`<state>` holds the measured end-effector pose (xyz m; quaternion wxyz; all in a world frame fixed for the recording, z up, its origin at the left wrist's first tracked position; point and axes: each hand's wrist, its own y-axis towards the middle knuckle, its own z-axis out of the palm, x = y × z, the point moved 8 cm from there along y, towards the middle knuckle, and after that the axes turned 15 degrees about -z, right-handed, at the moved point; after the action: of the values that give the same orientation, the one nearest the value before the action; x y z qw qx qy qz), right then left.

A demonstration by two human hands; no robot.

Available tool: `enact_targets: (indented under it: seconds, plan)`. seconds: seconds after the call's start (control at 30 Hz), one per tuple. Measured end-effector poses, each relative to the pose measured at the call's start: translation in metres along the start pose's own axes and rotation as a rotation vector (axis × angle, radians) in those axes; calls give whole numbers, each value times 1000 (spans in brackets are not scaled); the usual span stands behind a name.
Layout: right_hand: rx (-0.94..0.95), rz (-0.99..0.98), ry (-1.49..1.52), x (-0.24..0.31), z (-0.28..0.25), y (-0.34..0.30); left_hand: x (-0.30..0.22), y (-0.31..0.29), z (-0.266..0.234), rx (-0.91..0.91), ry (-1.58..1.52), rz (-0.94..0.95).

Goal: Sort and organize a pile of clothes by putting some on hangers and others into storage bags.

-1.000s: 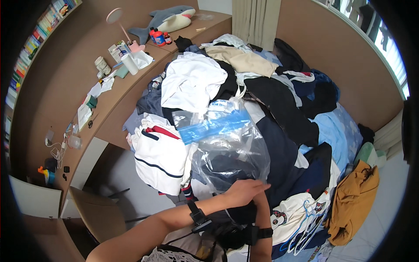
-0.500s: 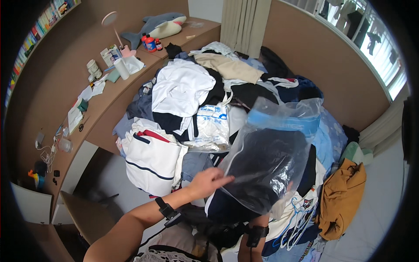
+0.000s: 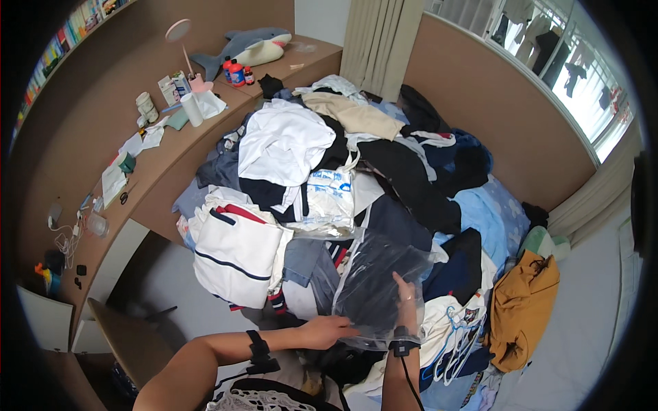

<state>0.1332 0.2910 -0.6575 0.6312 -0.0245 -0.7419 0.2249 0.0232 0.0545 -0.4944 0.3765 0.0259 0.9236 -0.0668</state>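
Observation:
A clear plastic bag (image 3: 363, 277) lies over dark cloth on the clothes heap right in front of me. My left hand (image 3: 327, 333) is closed on the bag's near left edge, fingertips pressed together. My right hand (image 3: 406, 291) appears to reach into the bag, its fingers stretched out and nothing seen in them. A dark navy garment (image 3: 394, 218) spreads just past the bag; whether part of it is inside I cannot tell. Left of the bag is a grey-blue folded garment (image 3: 305, 260), then a folded white garment with a dark stripe (image 3: 233, 257).
A white printed plastic package (image 3: 329, 198) sits mid-heap, near a white shirt (image 3: 284, 140). White and blue hangers (image 3: 458, 342) and a brown jacket (image 3: 524, 308) lie at right. A curved desk (image 3: 154, 175) runs along the left, with a chair (image 3: 127, 342) by it.
The bag, held up with dark cloth showing through it, has come down flat toward me. My left hand has moved lower and closed on its edge; my right hand now shows plainly.

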Motion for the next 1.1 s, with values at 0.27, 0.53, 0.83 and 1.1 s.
enact_targets:
  seconds: [0.27,0.53,0.83,1.1]
  plan:
    - [539,-179,-205,86,28,-53,55,-11,2,-311,-215,-434]
    - [178,-1004,-197,254,51,-133,1,-8,-113,-678,-121,-196]
    - [372,-365,-158,14,51,-47,126,-32,-25,-564,-262,-562]
    - [66,-763,-874,92,52,-81,174,-71,19,-623,-404,-578]
